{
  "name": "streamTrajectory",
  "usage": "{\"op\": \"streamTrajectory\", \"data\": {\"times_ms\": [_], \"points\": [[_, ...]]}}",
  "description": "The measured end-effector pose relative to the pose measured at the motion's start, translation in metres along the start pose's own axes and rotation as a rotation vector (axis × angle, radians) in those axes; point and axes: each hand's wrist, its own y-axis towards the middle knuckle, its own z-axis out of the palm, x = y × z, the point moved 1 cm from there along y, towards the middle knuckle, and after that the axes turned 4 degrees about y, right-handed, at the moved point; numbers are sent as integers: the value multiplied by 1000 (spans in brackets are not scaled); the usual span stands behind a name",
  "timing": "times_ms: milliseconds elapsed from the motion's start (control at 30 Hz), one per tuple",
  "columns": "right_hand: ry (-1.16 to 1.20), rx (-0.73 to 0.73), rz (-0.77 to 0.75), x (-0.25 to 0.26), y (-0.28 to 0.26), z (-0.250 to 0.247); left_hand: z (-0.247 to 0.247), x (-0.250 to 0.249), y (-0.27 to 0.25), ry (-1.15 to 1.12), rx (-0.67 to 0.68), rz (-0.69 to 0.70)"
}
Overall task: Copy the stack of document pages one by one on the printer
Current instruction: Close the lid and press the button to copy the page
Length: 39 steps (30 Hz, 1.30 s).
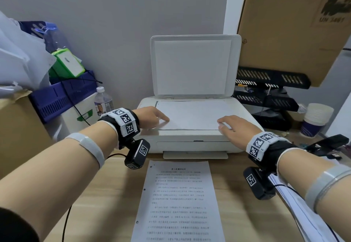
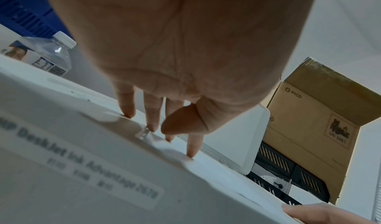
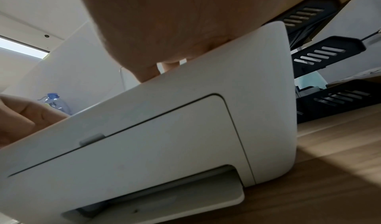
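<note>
Head view, page: a blank-side-up sheet (image 1: 191,115) lies flat on the scanner bed of the printer (image 1: 191,141) at the table's far edge, lid (image 1: 193,67) raised behind it; its long axis runs left to right.
Head view, hands: left hand (image 1: 150,117) and right hand (image 1: 232,127) rest on the sheet's near corners, fingers straight and loosely spread, pinching nothing.
Head view, stack: the printed stack (image 1: 178,201) lies on the table's near edge, just in front of the printer.
Left wrist view: fingertips (image 2: 191,152) press down on the sheet.
Right wrist view: the printer front hides the right fingers.
Next move: the lid lies straight beyond both hands, equally near either.
</note>
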Motion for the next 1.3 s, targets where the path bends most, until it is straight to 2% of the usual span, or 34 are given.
{"op": "streamTrajectory", "data": {"times_ms": [233, 333, 400, 467, 600, 800, 1033, 1200, 1300], "points": [[-13, 14, 8, 3, -1, -1, -2, 3, 3, -19, 16, -7], [-15, 24, 2, 9, 1, -8, -9, 10, 11, -99, 23, -20], [-5, 2, -20, 18, 8, -20, -21, 17, 24, -187, -39, -31], [-14, -18, -49, 34, 18, -37, -37, 22, 40, -330, -159, -61], [20, -59, -102, 73, 47, -68, -70, 18, 73, -778, -334, -87], [4, -125, -121, 106, 87, -97, -106, 8, 109, -1026, -430, -29], [-32, -218, -138, 108, 106, -101, -113, 17, 122, -1017, -503, 24], [-214, -498, -287, 117, 96, -98, -97, 24, 99, -923, -533, 76], [-271, -480, -256, 124, 90, -94, -84, 26, 74, -928, -479, 112]]}}
